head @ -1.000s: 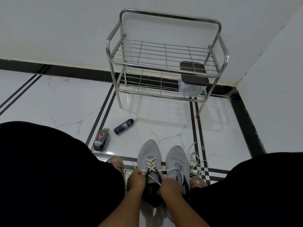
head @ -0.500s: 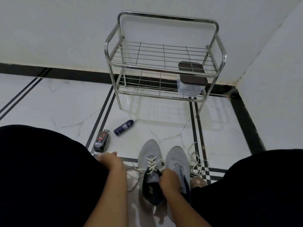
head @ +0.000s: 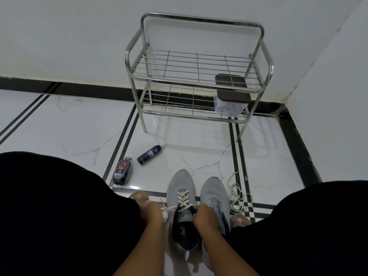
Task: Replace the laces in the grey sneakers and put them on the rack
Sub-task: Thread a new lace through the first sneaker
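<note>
Two grey sneakers stand side by side on the floor between my knees. The left sneaker [head: 180, 182] has a cream lace [head: 184, 199] crossed through its eyelets. The right sneaker [head: 214, 193] has no lace. My left hand [head: 153, 213] grips one end of the lace to the left of the shoe. My right hand [head: 205, 216] holds the collar of the left sneaker at the top eyelets. A loose cream lace [head: 238, 198] lies coiled on the floor to the right. The metal rack [head: 197, 80] stands against the far wall.
A clear box with a brown lid [head: 231, 94] sits on the rack's lower shelf at the right. A dark blue spray can [head: 149, 154] and a black shoe-polish pack [head: 122, 172] lie on the tiles to the left. A wall corner is at right.
My left hand, which had pulled the lace far out to the left, has come back close beside the left sneaker. My right hand stays at the shoe's collar.
</note>
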The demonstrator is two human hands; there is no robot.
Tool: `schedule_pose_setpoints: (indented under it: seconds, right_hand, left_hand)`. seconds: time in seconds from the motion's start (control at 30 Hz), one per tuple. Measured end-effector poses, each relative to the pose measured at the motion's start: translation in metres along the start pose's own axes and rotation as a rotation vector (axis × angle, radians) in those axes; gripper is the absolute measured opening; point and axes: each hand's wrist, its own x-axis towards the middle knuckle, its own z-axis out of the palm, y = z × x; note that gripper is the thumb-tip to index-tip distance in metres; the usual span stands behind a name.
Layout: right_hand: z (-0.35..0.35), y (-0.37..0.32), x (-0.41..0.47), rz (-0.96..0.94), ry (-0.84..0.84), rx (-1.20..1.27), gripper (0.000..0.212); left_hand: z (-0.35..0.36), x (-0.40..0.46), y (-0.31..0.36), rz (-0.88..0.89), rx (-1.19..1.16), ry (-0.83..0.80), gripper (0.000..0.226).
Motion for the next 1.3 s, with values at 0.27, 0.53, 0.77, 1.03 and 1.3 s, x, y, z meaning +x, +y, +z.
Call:
schedule_pose_setpoints:
  seconds: [0.27,0.53,0.77,1.03,1.3]
  right_hand:
    - [0.003,-0.003,0.004,0.008,-0.005,0.003,0.027]
    - [0.003,-0.003,0.002,0.006,-0.003,-0.014,0.026]
    - [0.001,-0.004,0.001,-0.061,-0.031,-0.041,0.027]
    - [-0.003,-0.007,-0.005,-0.129,-0.060,-0.024,0.029]
    - [-0.039,-0.039,-0.011,-0.070,-0.062,0.581,0.017]
  left_hand:
    - [0.007,0.006,-0.013,0.231,0.789,-0.199,0.041]
    - [0.000,-0.013,-0.012,0.299,1.128,-0.233,0.037]
    - [0.003,-0.006,-0.005,0.643,1.186,-0.223,0.034]
    - [0.008,-0.013,-0.003,0.372,0.778,-0.340,0.016]
    - [0.002,-0.054,0.055,0.316,0.222,-0.499,0.034]
